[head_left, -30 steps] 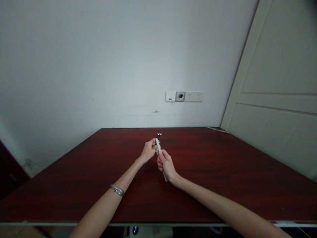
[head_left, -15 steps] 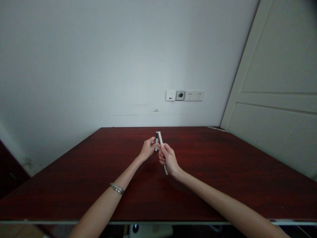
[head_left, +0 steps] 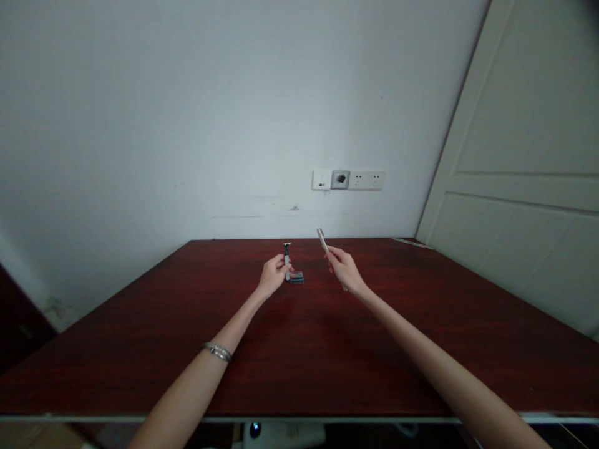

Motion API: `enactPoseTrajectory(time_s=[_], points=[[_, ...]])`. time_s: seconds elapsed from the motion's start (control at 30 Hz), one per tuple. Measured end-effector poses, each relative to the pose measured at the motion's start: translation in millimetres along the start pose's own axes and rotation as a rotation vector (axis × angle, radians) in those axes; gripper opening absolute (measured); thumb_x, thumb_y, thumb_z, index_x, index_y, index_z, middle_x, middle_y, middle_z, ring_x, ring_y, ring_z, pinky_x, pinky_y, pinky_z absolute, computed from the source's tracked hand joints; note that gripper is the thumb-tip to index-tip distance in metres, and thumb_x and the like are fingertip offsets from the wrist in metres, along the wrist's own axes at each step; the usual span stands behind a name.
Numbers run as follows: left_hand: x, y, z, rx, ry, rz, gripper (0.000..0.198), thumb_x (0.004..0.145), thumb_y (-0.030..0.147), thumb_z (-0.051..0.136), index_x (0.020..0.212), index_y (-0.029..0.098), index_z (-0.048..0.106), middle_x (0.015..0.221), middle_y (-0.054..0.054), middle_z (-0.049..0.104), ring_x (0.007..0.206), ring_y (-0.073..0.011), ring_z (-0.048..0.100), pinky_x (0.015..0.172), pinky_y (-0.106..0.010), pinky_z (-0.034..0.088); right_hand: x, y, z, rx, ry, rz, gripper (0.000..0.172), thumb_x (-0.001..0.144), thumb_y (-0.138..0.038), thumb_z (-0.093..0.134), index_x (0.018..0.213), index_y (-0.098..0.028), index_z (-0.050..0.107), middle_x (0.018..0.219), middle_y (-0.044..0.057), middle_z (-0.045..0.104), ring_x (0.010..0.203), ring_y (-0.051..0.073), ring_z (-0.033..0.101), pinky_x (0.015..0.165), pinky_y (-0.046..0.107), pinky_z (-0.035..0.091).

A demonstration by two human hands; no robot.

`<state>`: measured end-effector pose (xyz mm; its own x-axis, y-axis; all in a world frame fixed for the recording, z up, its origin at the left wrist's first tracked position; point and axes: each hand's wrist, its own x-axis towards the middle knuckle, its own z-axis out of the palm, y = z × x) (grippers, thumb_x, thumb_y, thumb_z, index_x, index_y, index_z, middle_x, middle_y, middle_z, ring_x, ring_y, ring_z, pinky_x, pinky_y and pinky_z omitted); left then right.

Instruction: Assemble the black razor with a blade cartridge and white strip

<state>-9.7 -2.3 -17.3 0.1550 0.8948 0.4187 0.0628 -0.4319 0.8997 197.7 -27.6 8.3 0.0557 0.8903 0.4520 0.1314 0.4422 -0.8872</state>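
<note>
My left hand (head_left: 274, 274) is closed around the grey handle of a razor (head_left: 287, 257), which stands upright with its black neck and head at the top. Just to the right of the razor handle, a small clear-and-dark box (head_left: 297, 278) lies on the table. Further right, my right hand (head_left: 344, 269) grips a slim white toothbrush (head_left: 322, 239), tilted so its head points up and to the left. Part of its handle is hidden behind the fingers. The two held things are apart.
A dark red wooden table (head_left: 355, 368) stretches to the white wall, where sockets and a switch panel (head_left: 349, 180) are mounted. A pale panelled door (head_left: 524, 187) stands on the right. Under the table's front edge is a whitish object (head_left: 285, 435).
My right hand has moved right and away with the toothbrush, parting it from the razor. My left hand has shifted slightly left, and the small box now shows.
</note>
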Motion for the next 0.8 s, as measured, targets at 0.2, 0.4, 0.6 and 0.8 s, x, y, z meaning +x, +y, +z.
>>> enactPoseTrajectory(time_s=[0.2, 0.4, 0.6, 0.8], points=[[0, 3, 0.2, -0.008, 0.008, -0.012, 0.015, 0.070, 0.022, 0.057, 0.079, 0.013, 0.050, 0.061, -0.001, 0.061, 0.050, -0.0126, 0.061, 0.048, -0.023, 0.048, 0, 16, -9, -0.307, -0.075, -0.096, 0.022, 0.076, -0.025, 0.051, 0.090, -0.020, 0.067, 0.070, -0.001, 0.053, 0.038, 0.006, 0.045, 0.046, 0.023, 0.038], [0, 6, -2.4, -0.010, 0.025, -0.005, 0.017, 0.070, 0.025, 0.059, 0.079, 0.013, 0.050, 0.062, -0.002, 0.061, 0.050, -0.0128, 0.061, 0.048, -0.023, 0.048, -3, 23, -16, -0.523, -0.292, -0.316, 0.018, 0.075, -0.019, 0.054, 0.082, -0.021, 0.071, 0.072, 0.004, 0.058, 0.066, 0.016, 0.054, 0.067, 0.029, 0.041], [0, 6, -2.4, -0.007, 0.022, 0.008, 0.018, 0.070, 0.026, 0.059, 0.079, 0.013, 0.050, 0.062, -0.002, 0.061, 0.050, -0.0134, 0.061, 0.048, -0.023, 0.048, -23, 36, -9, -0.541, -0.502, -0.327, 0.022, 0.078, -0.021, 0.053, 0.091, -0.022, 0.070, 0.082, 0.006, 0.062, 0.073, 0.017, 0.056, 0.072, 0.029, 0.042], [-1, 4, -0.3, 0.006, 0.001, -0.002, 0.015, 0.071, 0.023, 0.056, 0.079, 0.013, 0.050, 0.061, -0.001, 0.061, 0.050, -0.0131, 0.061, 0.048, -0.023, 0.049, -32, 45, -1, -0.622, -0.592, -0.275, 0.020, 0.076, -0.017, 0.056, 0.090, -0.020, 0.071, 0.083, 0.006, 0.059, 0.075, 0.015, 0.055, 0.072, 0.025, 0.043]])
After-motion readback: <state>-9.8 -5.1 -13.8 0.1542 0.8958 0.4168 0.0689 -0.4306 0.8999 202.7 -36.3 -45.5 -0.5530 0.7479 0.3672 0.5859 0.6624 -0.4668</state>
